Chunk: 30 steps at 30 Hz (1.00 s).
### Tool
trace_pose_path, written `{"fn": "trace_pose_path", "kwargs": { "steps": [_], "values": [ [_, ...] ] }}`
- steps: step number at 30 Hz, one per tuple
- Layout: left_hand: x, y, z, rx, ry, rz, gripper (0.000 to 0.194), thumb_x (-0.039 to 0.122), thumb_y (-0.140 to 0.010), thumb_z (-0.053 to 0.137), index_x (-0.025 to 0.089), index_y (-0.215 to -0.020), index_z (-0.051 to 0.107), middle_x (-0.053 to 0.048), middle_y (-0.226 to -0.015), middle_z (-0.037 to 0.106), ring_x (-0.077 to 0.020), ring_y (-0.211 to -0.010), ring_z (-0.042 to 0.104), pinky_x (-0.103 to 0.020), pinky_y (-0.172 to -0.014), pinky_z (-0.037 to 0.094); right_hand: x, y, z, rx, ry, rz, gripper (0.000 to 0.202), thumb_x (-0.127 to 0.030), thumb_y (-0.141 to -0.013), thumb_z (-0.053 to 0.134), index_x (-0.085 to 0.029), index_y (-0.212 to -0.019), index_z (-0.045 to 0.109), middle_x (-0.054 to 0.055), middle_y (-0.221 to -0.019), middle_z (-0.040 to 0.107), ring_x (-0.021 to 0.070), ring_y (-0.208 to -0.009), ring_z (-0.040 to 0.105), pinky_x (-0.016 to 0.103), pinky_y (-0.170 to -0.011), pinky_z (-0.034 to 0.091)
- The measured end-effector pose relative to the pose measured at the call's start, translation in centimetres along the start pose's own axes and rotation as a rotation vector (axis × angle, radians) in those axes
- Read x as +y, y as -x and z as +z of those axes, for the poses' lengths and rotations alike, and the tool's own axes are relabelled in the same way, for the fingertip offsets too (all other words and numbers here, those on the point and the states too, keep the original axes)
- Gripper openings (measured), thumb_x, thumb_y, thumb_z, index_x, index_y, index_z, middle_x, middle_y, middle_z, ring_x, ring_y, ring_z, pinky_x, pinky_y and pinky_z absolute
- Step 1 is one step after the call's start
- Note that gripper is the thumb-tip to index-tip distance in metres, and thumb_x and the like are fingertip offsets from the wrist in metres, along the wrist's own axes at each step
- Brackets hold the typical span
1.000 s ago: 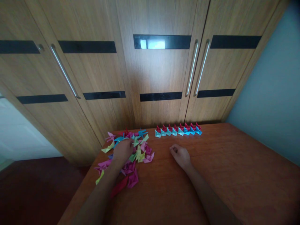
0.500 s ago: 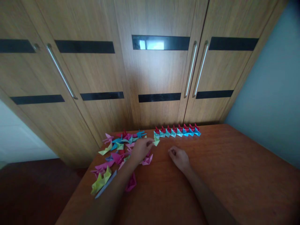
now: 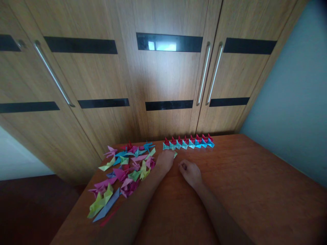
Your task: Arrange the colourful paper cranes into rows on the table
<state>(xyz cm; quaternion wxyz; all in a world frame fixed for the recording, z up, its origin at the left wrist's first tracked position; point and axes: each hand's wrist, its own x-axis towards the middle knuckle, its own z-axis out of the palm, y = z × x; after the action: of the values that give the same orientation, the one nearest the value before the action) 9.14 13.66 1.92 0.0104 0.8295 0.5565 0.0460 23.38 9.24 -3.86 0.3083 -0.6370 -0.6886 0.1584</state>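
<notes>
My left hand point(image 3: 165, 161) is closed on a light green origami boat point(image 3: 175, 154), pinched at the fingertips and partly hidden by the hand. It is just in front of the left end of a row of light blue and blue origami boats point(image 3: 184, 145). Close behind these runs a row of red origami pieces point(image 3: 192, 138), their points sticking up. My right hand point(image 3: 191, 173) rests on the table to the right of the left one, fingers curled into a loose fist with nothing visible in them.
A loose pile of folded paper pieces point(image 3: 122, 173) in pink, yellow, green and blue covers the left of the wooden table point(image 3: 250, 183), partly behind my left forearm. A wooden wardrobe point(image 3: 166, 78) with metal handles stands behind the table. A pale wall point(image 3: 288, 102) is at the right.
My left hand has moved to the right with the green boat, in front of the row's left end. My right hand stays curled on the table. The view has shifted slightly.
</notes>
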Motion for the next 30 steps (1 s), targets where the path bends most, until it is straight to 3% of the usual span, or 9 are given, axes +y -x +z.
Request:
{"fn": "trace_pose_path", "kwargs": {
  "steps": [8, 22, 27, 30],
  "values": [
    [0.0, -0.9, -0.7, -0.023, -0.064, -0.056, 0.028, 0.014, -0.089, 0.039, 0.013, -0.101, 0.065, -0.018, -0.099, 0.066, -0.028, -0.097, 0.063, -0.038, -0.081, 0.05, -0.1, 0.0, -0.1, -0.001, 0.003, 0.0, 0.017, -0.03, -0.083, 0.049, -0.024, -0.074, 0.062, -0.003, -0.06, 0.06, 0.0114, -0.058, 0.055, 0.021, -0.052, 0.029],
    [-0.1, -0.7, -0.5, -0.011, -0.07, -0.089, 0.029, 0.013, -0.089, 0.038, 0.014, -0.101, 0.064, -0.018, -0.097, 0.067, -0.0282, -0.094, 0.065, -0.038, -0.078, 0.051, -0.1, 0.0, -0.1, -0.018, 0.011, 0.001, 0.014, -0.027, -0.083, 0.051, -0.024, -0.075, 0.062, -0.003, -0.063, 0.062, 0.0113, -0.06, 0.056, 0.021, -0.052, 0.028],
    [-0.1, 0.2, -1.4, -0.005, -0.05, -0.098, 0.027, 0.016, -0.089, 0.041, 0.016, -0.102, 0.064, -0.016, -0.097, 0.068, -0.0257, -0.094, 0.065, -0.034, -0.078, 0.05, 0.0, 0.0, 0.0, -0.007, 0.021, 0.0, 0.016, -0.029, -0.083, 0.05, -0.023, -0.072, 0.061, -0.003, -0.06, 0.06, 0.0108, -0.057, 0.054, 0.021, -0.051, 0.027],
    [-1.1, 1.8, -2.6, 0.007, -0.04, -0.105, 0.025, 0.02, -0.089, 0.043, 0.018, -0.104, 0.063, -0.013, -0.098, 0.068, -0.0233, -0.094, 0.064, -0.032, -0.081, 0.048, 0.0, 0.1, 0.0, -0.002, 0.013, -0.011, 0.018, -0.03, -0.083, 0.05, -0.023, -0.072, 0.061, -0.004, -0.06, 0.059, 0.0106, -0.056, 0.053, 0.021, -0.051, 0.028]
  ]
}}
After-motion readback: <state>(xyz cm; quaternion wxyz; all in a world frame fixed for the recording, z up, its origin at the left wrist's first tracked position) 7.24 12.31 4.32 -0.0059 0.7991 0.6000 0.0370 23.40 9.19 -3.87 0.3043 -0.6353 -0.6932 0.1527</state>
